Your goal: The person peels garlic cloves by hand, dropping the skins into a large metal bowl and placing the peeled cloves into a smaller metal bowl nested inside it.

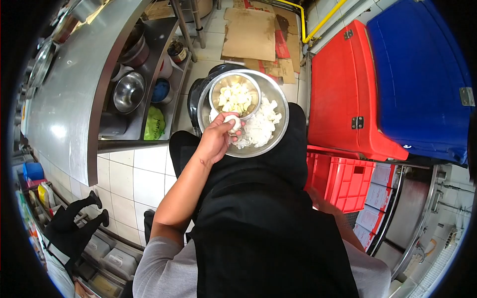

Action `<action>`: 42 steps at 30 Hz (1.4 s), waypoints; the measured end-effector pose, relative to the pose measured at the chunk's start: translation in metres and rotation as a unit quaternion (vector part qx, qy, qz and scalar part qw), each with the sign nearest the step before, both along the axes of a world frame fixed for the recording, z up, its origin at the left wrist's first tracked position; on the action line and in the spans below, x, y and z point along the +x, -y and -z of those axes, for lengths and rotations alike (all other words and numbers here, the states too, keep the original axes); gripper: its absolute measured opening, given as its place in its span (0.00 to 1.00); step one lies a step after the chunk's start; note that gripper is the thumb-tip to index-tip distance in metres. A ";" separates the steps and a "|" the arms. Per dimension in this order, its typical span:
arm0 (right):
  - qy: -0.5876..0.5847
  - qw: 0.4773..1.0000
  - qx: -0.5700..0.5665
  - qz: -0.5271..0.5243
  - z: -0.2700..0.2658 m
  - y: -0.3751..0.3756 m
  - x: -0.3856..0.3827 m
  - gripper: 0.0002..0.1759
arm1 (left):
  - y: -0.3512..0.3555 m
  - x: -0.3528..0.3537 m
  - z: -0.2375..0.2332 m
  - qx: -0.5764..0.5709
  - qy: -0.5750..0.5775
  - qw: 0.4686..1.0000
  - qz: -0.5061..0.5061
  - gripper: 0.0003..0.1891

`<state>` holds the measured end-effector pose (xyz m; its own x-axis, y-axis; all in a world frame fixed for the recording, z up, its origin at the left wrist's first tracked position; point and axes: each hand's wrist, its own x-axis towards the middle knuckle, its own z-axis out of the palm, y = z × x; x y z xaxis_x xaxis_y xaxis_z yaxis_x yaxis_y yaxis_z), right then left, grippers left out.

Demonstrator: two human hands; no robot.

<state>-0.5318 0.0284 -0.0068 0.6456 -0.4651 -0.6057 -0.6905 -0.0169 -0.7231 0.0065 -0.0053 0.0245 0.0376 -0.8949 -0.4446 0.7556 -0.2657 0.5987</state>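
My left hand (217, 138) is closed around a white garlic bulb (232, 124), above the front rim of a small steel bowl (214, 89). Pale yellow peeled garlic cloves (235, 97) lie inside that bowl. It sits within a large steel basin (278, 136) over my lap, and white garlic pieces and skins (259, 130) cover the basin's right side. Down at my right side, beside the thigh and a red crate, is my right hand (316, 197); the black apron (268, 218) partly covers it, so its fingers cannot be made out.
A steel counter (74, 89) with shelves of bowls and pots stands on the left. Red (340, 94) and blue (422, 74) chests line the right, above a red crate (350, 181). Flattened cardboard (248, 35) covers the floor ahead. Another person (69, 228) stands at lower left.
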 end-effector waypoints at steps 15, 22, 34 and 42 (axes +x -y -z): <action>0.350 0.919 -0.042 0.174 -0.038 0.109 0.350 0.32 | 0.003 -0.015 0.003 -0.046 0.108 0.989 -0.086 0.10; 0.388 0.911 -0.047 0.135 -0.017 0.130 0.388 0.27 | 0.004 -0.011 -0.004 -0.039 0.105 0.990 -0.087 0.13; 0.386 0.912 -0.082 0.106 -0.053 0.120 0.391 0.28 | 0.009 -0.013 -0.002 -0.042 0.166 0.979 -0.112 0.17; 0.378 0.899 -0.167 0.144 -0.029 0.125 0.391 0.07 | -0.006 -0.001 0.008 -0.099 0.002 0.995 -0.016 0.15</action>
<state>-0.1403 -0.0969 0.0225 0.6385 -0.7528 0.1600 -0.0138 -0.2190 -0.9756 0.0056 0.0007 0.0170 0.0687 -0.9634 -0.2591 0.7591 -0.1181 0.6402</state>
